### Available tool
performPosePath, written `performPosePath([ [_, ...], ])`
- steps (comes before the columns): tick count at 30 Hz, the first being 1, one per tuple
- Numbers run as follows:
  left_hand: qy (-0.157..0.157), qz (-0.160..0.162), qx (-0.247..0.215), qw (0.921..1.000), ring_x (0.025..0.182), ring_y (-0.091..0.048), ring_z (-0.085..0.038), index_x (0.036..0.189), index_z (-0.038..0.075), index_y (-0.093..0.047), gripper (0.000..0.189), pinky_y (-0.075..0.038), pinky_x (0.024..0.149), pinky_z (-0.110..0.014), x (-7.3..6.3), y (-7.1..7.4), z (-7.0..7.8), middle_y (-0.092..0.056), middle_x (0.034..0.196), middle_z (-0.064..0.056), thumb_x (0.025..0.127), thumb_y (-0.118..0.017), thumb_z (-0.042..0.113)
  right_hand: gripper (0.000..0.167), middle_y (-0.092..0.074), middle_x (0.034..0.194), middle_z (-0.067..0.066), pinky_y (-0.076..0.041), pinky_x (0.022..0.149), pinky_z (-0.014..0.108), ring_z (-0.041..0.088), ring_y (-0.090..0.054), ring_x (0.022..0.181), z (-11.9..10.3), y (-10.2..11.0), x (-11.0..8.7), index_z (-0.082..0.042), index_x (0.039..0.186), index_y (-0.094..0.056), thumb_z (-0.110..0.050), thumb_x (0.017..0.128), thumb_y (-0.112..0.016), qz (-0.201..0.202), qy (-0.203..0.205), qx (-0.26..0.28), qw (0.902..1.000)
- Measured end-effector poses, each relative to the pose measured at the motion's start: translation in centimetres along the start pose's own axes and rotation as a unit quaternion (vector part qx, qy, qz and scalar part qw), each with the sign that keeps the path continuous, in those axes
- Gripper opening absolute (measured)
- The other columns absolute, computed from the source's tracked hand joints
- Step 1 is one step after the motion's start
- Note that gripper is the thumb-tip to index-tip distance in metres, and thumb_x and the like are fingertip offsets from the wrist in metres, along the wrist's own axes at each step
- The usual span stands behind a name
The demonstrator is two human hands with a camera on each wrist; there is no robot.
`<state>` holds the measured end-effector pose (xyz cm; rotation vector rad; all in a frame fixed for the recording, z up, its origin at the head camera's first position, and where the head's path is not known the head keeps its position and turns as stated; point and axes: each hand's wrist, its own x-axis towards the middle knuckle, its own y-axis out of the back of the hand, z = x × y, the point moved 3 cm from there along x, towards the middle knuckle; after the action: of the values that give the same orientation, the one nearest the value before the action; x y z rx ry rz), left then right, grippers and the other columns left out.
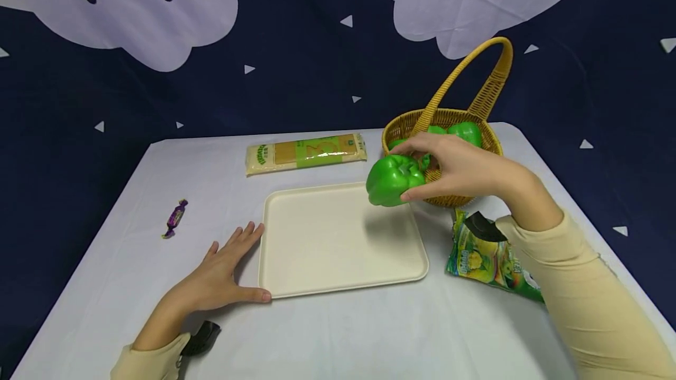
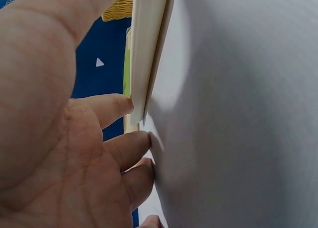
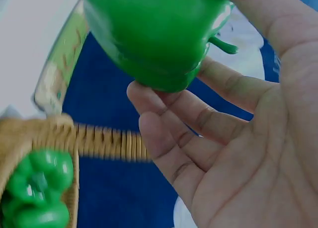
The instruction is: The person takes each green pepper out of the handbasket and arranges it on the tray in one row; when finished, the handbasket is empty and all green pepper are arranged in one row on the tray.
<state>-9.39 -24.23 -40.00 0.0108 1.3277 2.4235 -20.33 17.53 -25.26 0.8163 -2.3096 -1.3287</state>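
Note:
A glossy green bell pepper (image 1: 393,180) is held in my right hand (image 1: 465,166), thumb on the near side and fingers on the far side. It hangs over the back right corner of a cream rectangular tray (image 1: 338,245), whose surface carries its shadow. The right wrist view shows the pepper (image 3: 154,34) with its stem toward the palm and fingertips under it. My left hand (image 1: 222,277) rests at the tray's left edge with fingers spread. In the left wrist view, that hand's fingers (image 2: 117,109) reach the tray rim (image 2: 146,54) and the white cloth.
Behind the right hand stands a wicker basket (image 1: 404,125) with a tall handle and more green peppers (image 1: 466,132). A noodle packet (image 1: 311,153) lies behind the tray. A purple wrapped candy (image 1: 175,219) is at left; a green snack bag (image 1: 480,257) lies partly under the right forearm.

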Motion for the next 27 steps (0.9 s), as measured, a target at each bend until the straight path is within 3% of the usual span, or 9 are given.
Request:
performPosePath([
  [5,-0.001,0.001,0.0,1.0,0.165,-0.013,-0.051,0.173,0.016,-0.024,0.136,-0.003,0.122,-0.085,0.0,0.1,0.0,-0.019,0.179,-0.021,0.068,-0.094,0.066,0.071,-0.066,0.141,-0.006,-0.056,0.103,0.047,0.016,-0.064,0.122,-0.8,-1.3,1.8,-0.024,0.146,-0.063,-0.05,0.085,-0.09,-0.019,0.026,-0.004,0.9995],
  [9,-0.003,-0.001,-0.001,1.0,0.165,-0.013,-0.051,0.173,0.017,-0.023,0.136,-0.003,0.122,-0.085,0.0,0.0,0.1,-0.019,0.179,-0.02,0.068,-0.094,0.067,0.073,-0.066,0.138,-0.008,-0.055,0.102,0.043,0.016,-0.063,0.118,-1.0,-2.3,3.0,-0.027,0.147,-0.062,-0.049,0.085,-0.091,-0.03,0.033,0.02,0.9988],
  [14,-0.004,-0.001,0.001,1.0,0.165,-0.013,-0.052,0.173,0.017,-0.023,0.136,-0.004,0.122,-0.085,0.0,0.0,0.1,-0.018,0.179,-0.021,0.068,-0.094,0.066,0.073,-0.066,0.13,-0.001,-0.056,0.092,0.04,0.021,-0.062,0.105,-1.2,-3.8,4.6,-0.023,0.148,-0.062,-0.045,0.086,-0.091,-0.049,0.044,0.034,0.9973],
  [20,-0.008,0.0,0.0,1.0,0.165,-0.014,-0.052,0.173,0.017,-0.024,0.136,-0.005,0.122,-0.085,0.1,0.1,0.2,-0.018,0.179,-0.021,0.068,-0.095,0.065,0.073,-0.068,0.133,0.001,-0.059,0.097,0.047,0.019,-0.062,0.116,-1.6,-5.8,6.6,-0.016,0.147,-0.062,-0.045,0.086,-0.09,-0.065,0.06,0.031,0.9956],
  [27,-0.008,0.0,0.002,1.0,0.164,-0.015,-0.053,0.173,0.015,-0.024,0.135,-0.006,0.121,-0.086,0.0,0.1,0.3,-0.019,0.179,-0.021,0.068,-0.096,0.062,0.074,-0.068,0.13,0.0,-0.058,0.097,0.045,0.02,-0.063,0.117,-2.8,-7.0,8.5,-0.016,0.147,-0.063,-0.045,0.085,-0.091,-0.073,0.064,0.038,0.9946],
])
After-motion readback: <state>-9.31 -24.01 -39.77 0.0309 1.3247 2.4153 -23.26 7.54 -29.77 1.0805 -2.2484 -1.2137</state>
